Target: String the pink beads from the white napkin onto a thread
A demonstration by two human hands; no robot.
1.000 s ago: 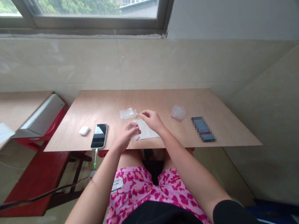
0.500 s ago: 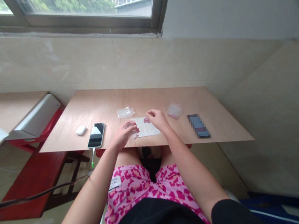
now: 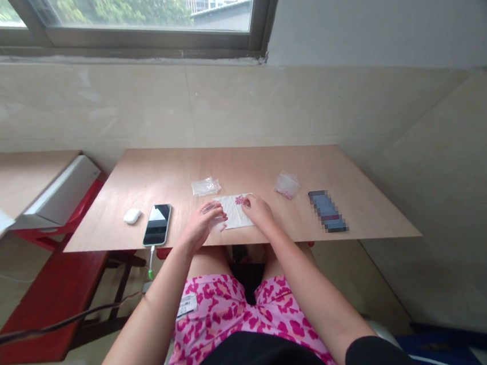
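My left hand [image 3: 204,223] is closed on a small clear plastic bag [image 3: 220,223] at the left side of a white sheet [image 3: 237,220]. A little pink shows low in the bag. A cluster of small pink beads [image 3: 239,199] lies near the far edge of the sheet. Just right of the beads is my right hand [image 3: 260,211], its thumb and fingertips pinched together low over the sheet. Whether anything sits between those fingertips is too small to make out.
Behind the sheet lie flat clear bags [image 3: 205,186]; a bag with pink bits [image 3: 287,184] is to the right. A cabled phone [image 3: 157,225] and white earbud case [image 3: 132,216] lie left, a blurred dark phone [image 3: 328,211] right. The tabletop's near edge [image 3: 361,237] crosses before me.
My right hand has come down and nearer to me, from above the beads to beside them. The left hand keeps its hold on the bag. The view has shifted slightly.
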